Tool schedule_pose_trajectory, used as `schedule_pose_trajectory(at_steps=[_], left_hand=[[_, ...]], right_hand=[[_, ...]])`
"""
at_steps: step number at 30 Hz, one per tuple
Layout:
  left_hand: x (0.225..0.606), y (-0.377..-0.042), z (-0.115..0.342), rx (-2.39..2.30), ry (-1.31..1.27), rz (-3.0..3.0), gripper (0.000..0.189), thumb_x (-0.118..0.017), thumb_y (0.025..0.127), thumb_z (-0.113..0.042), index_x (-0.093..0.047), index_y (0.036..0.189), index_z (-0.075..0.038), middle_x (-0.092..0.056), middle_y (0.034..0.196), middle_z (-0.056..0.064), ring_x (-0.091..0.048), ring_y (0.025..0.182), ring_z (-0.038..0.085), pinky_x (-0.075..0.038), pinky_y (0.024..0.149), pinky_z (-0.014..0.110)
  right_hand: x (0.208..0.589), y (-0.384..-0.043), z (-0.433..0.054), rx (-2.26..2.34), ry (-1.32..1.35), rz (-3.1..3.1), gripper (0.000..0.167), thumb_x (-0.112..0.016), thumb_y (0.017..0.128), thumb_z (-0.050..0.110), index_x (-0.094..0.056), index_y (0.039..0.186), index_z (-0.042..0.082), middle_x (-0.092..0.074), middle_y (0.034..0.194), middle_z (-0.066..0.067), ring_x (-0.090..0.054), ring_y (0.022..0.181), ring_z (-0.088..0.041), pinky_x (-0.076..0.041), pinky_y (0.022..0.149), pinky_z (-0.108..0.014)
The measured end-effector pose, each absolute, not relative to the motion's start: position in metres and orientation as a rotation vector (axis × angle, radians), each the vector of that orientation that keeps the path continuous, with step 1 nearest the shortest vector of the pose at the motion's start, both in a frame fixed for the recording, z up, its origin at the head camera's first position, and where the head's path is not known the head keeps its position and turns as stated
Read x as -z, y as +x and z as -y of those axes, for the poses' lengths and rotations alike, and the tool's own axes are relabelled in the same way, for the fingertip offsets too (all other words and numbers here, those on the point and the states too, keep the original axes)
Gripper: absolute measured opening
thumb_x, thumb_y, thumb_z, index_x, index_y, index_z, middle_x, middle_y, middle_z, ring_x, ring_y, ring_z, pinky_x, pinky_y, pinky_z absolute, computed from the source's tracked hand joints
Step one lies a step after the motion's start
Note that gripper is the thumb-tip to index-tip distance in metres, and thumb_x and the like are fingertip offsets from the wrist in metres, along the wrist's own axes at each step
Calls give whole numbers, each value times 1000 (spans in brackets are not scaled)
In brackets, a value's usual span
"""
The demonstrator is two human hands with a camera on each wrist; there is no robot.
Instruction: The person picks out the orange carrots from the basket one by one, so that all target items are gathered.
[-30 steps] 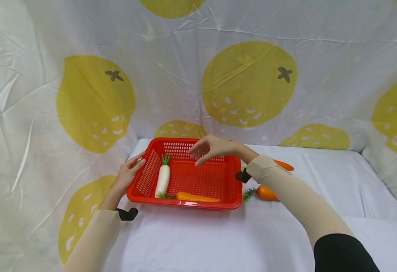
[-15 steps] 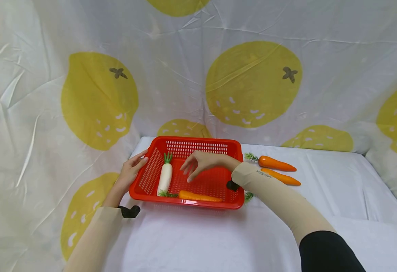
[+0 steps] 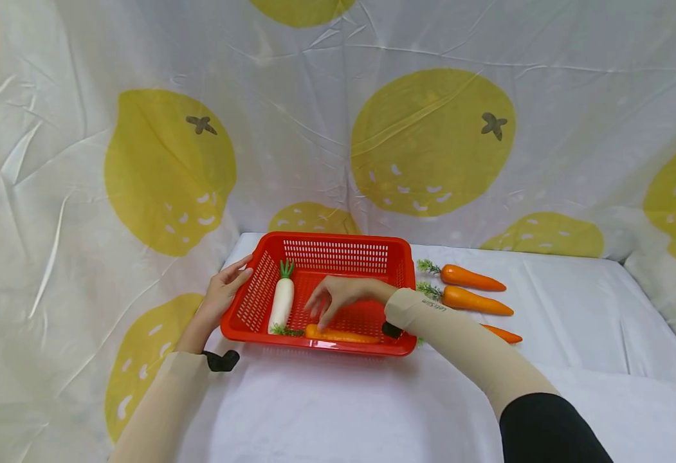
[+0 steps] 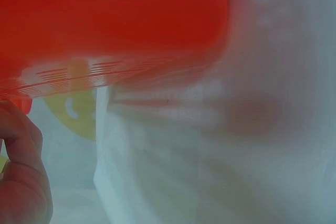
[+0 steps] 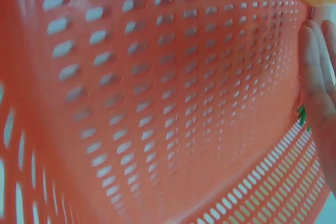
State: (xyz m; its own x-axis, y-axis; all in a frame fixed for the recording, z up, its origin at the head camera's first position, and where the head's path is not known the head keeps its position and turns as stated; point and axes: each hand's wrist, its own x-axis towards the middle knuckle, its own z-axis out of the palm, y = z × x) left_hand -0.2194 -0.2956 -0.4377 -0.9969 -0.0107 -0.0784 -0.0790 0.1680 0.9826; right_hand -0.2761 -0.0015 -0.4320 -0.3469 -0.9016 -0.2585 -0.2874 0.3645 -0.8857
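A red plastic basket (image 3: 319,348) sits on the white-covered table. Along its left side lies a white radish (image 3: 282,302) with green leaves, and along the near side a carrot (image 3: 338,335), its leafy end to the left. My left hand (image 3: 222,296) holds the basket's left rim; curled fingers show at the edge of the left wrist view. Inside the basket hangs my right hand (image 3: 340,298), thumb just at the thick end of the carrot and the other fingers loosely spread. In the right wrist view those fingers (image 5: 314,66) look fairly straight, with the carrot above them.
Right of the basket lie a far carrot (image 3: 472,278), a middle carrot (image 3: 476,300) and a near carrot (image 3: 502,334), partly hidden by the right forearm. Behind the table (image 3: 326,405) hangs a lemon-print cloth (image 3: 291,128).
My right hand has come down and toward the near side of the basket, to the carrot there. The left hand stays at the rim. The carrots outside are less covered by the forearm.
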Motion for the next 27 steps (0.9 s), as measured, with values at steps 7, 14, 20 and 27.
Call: schedule_pose_trajectory(at_steps=[7, 14, 20, 27], left_hand=[[449, -224, 300, -1972, -93, -2396, 58, -56, 103, -34, -38, 155, -16, -52, 133, 26, -66, 92, 16, -58, 80, 29], [448, -222, 300, -1972, -92, -2407, 57, -56, 103, -32, -39, 154, -15, -53, 131, 26, -65, 90, 16, -58, 78, 29], [434, -217, 293, -1984, -94, -2373, 54, -54, 105, -21, -38, 154, -8, -51, 131, 33, -66, 92, 23, -58, 80, 33], [444, -222, 298, -1967, -118, -2399, 55, -55, 104, -28, -39, 154, -13, -53, 129, 25, -64, 92, 18, -58, 79, 28]], right_hand=[[438, -273, 4, 976, -994, -1809, 51, -80, 82, 0, -62, 129, -8, -72, 108, -13, -67, 104, -32, -55, 88, -28], [444, -274, 3, 916, -932, -1817, 47, -81, 82, 2, -65, 126, -5, -73, 101, -8, -68, 93, -19, -56, 84, -27], [448, -276, 0, 875, -881, -1786, 39, -79, 83, 0, -69, 121, -4, -72, 97, -7, -64, 88, -14, -58, 74, -28], [448, -277, -3, 881, -840, -1749, 36, -79, 84, 0, -70, 119, -2, -71, 94, -6, -62, 84, -13, -58, 75, -31]])
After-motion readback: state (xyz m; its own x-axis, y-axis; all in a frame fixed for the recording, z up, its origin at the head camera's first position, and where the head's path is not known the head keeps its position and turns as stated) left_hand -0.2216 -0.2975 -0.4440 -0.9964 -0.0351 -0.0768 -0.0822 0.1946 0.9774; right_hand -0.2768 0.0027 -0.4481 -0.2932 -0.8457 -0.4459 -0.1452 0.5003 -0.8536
